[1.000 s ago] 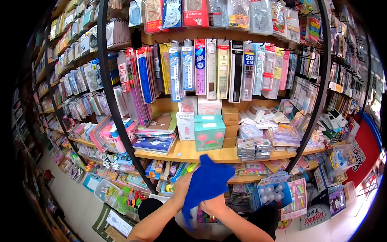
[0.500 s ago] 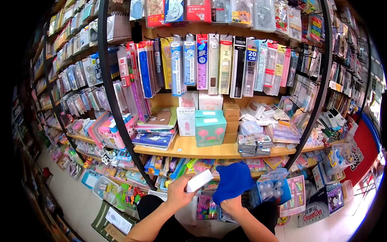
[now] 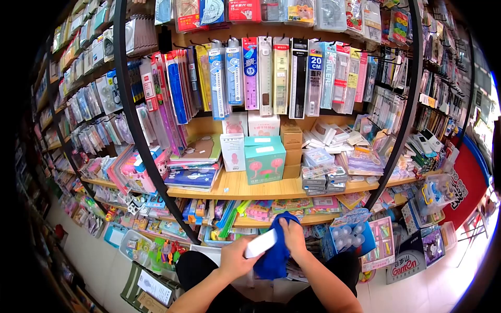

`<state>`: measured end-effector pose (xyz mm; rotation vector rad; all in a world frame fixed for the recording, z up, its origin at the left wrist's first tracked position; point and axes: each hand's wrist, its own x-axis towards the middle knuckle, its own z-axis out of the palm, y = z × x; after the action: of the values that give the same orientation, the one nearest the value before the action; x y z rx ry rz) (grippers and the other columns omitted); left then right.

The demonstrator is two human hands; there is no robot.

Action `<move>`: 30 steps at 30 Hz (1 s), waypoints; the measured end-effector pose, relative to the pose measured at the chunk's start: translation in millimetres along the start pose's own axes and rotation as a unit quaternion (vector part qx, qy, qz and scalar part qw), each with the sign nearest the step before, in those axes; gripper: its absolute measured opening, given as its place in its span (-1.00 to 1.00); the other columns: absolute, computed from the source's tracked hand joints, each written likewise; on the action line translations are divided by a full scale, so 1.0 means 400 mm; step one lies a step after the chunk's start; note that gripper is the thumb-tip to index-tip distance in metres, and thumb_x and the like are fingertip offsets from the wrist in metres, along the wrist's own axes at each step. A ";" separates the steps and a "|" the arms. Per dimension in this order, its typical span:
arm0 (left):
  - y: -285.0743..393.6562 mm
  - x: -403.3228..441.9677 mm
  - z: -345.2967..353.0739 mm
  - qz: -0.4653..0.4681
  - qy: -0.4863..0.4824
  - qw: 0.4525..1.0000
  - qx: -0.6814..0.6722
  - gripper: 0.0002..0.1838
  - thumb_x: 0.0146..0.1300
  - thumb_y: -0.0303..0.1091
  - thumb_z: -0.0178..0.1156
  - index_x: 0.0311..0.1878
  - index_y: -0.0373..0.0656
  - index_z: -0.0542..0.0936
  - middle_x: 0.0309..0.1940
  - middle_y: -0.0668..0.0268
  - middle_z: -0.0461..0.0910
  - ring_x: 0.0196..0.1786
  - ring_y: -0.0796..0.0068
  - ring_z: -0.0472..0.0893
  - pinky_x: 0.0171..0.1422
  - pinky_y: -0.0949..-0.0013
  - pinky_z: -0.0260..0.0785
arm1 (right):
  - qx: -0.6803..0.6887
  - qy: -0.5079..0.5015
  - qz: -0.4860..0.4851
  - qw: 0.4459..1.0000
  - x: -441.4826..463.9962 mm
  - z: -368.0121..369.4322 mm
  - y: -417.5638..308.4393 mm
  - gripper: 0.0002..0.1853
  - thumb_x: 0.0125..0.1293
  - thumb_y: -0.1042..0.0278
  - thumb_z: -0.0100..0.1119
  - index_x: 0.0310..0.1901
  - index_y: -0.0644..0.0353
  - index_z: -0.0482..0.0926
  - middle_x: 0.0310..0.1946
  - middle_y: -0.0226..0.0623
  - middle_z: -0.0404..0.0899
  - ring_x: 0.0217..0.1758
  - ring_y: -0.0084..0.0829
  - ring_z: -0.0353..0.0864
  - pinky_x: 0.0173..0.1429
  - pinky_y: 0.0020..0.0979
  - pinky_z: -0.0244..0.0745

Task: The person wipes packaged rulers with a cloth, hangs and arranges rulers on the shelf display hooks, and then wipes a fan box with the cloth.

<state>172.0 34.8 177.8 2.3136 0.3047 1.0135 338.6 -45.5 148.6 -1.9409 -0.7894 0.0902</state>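
A small white box (image 3: 260,243) is gripped in my left hand (image 3: 236,259), tilted up to the right. My right hand (image 3: 294,237) is closed on a blue cloth (image 3: 275,261), which hangs down beside the box and is bunched between the two hands. The cloth meets the right end of the box; whether it presses on it I cannot tell. Both hands are above my lap, in front of the lower shelf. Straight ahead on the wooden shelf (image 3: 229,191) stand a teal box (image 3: 264,175) and a white box with a pink picture (image 3: 233,152).
Packaged rulers (image 3: 250,73) hang from hooks above the shelf. Notebooks (image 3: 190,175) lie at its left, and small clear cases (image 3: 323,180) are stacked at its right. A blue container (image 3: 344,241) stands by my right knee. A green crate (image 3: 147,287) is on the floor to the left.
My right hand has risen and moved left, bringing the blue cloth against the white box. The cloth was spread above the hand and now hangs down. The view has shifted slightly.
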 end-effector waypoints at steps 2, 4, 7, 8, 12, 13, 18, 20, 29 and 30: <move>0.001 -0.005 -0.019 -0.136 0.008 0.985 -0.102 -0.58 -0.14 -0.36 0.39 -0.21 -0.27 0.45 -0.36 0.18 0.58 -0.31 0.43 0.59 -0.25 0.39 0.43 | 0.124 0.020 0.008 0.992 0.003 0.024 0.096 -0.56 0.32 0.09 -0.12 -0.34 0.44 0.44 -0.48 0.21 0.43 -0.39 0.06 0.47 -0.26 -0.17 0.35; -0.014 0.003 -0.027 -0.166 0.026 0.956 -0.242 -0.62 -0.06 -0.42 0.34 -0.19 -0.27 0.41 -0.34 0.25 0.57 -0.28 0.49 0.56 -0.20 0.41 0.42 | 0.193 -0.017 0.089 0.977 -0.015 0.014 0.108 -0.62 0.34 0.15 -0.14 -0.31 0.39 0.46 -0.53 0.02 0.47 -0.47 -0.13 0.47 -0.32 -0.28 0.35; -0.066 0.000 -0.015 -0.230 0.052 0.885 -0.403 -0.65 0.04 -0.46 0.26 -0.11 -0.24 0.38 -0.28 0.27 0.54 -0.25 0.53 0.54 -0.16 0.43 0.41 | 0.279 -0.033 0.153 0.947 -0.080 -0.042 0.032 -0.76 0.29 0.28 -0.08 -0.19 0.26 0.50 -0.42 -0.23 0.53 -0.36 -0.25 0.50 -0.27 -0.36 0.36; -0.072 -0.004 -0.007 -0.252 0.064 0.861 -0.437 -0.64 0.06 -0.45 0.24 -0.08 -0.24 0.36 -0.25 0.26 0.53 -0.23 0.53 0.53 -0.15 0.43 0.40 | 0.231 -0.016 0.019 0.973 -0.085 -0.040 0.017 -0.76 0.27 0.28 -0.05 -0.18 0.25 0.51 -0.37 -0.23 0.53 -0.31 -0.26 0.50 -0.22 -0.34 0.36; -0.080 -0.021 0.046 -0.300 0.046 0.782 -0.544 -0.63 0.28 -0.23 0.05 0.08 -0.17 0.30 -0.06 0.30 0.45 -0.06 0.53 0.47 0.03 0.40 0.34 | -0.113 -0.091 -0.380 0.913 -0.109 -0.046 -0.100 -0.72 0.15 0.20 0.06 -0.16 0.17 0.53 -0.16 -0.22 0.50 -0.08 -0.24 0.45 0.00 -0.21 0.29; -0.096 -0.027 0.067 -0.317 0.057 0.754 -0.572 -0.59 0.30 -0.12 -0.01 0.10 -0.16 0.30 -0.05 0.30 0.45 -0.03 0.51 0.46 0.06 0.37 0.33 | -0.137 -0.081 -0.394 0.905 -0.116 -0.028 -0.108 -0.70 0.16 0.16 0.05 -0.16 0.15 0.53 -0.16 -0.21 0.50 -0.07 -0.21 0.45 0.01 -0.20 0.29; -0.079 0.000 0.063 -0.370 0.055 0.659 -0.652 -0.44 0.28 0.15 -0.17 0.10 -0.14 0.33 -0.02 0.27 0.45 0.01 0.44 0.46 0.09 0.33 0.33 | -0.226 -0.136 -0.376 0.888 -0.133 0.016 -0.151 -0.60 0.20 0.00 -0.01 -0.17 0.19 0.51 -0.17 -0.10 0.49 -0.05 -0.15 0.45 0.08 -0.11 0.24; -0.102 0.007 0.058 -0.363 0.051 0.685 -0.630 -0.51 0.32 0.08 -0.18 0.04 -0.14 0.36 -0.09 0.26 0.46 -0.06 0.45 0.49 0.04 0.36 0.37 | -0.230 -0.169 -0.378 0.881 -0.150 0.021 -0.142 -0.57 0.20 0.01 -0.02 -0.12 0.25 0.48 -0.13 -0.06 0.47 -0.02 -0.10 0.43 0.13 -0.06 0.20; -0.125 0.024 0.013 -0.347 0.142 0.712 -0.593 -0.66 0.36 -0.06 -0.20 -0.02 -0.13 0.29 -0.19 0.17 0.46 -0.17 0.35 0.52 -0.09 0.28 0.43 | -0.132 -0.253 -0.343 0.895 -0.221 -0.021 -0.086 -0.56 0.14 0.18 0.04 0.03 0.21 0.39 0.05 -0.08 0.37 0.16 -0.08 0.28 0.28 -0.12 0.07; -0.130 0.023 0.009 -0.348 0.144 0.711 -0.594 -0.66 0.36 -0.05 -0.20 -0.02 -0.12 0.29 -0.18 0.17 0.46 -0.16 0.34 0.52 -0.08 0.27 0.43 | -0.113 -0.273 -0.304 0.905 -0.214 -0.029 -0.091 -0.55 0.13 0.19 0.05 0.06 0.19 0.38 0.06 -0.08 0.36 0.18 -0.08 0.27 0.29 -0.13 0.07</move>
<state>182.3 79.0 150.2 0.7358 0.4226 0.7645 258.3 -92.1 161.5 -1.8015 -1.8205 0.1726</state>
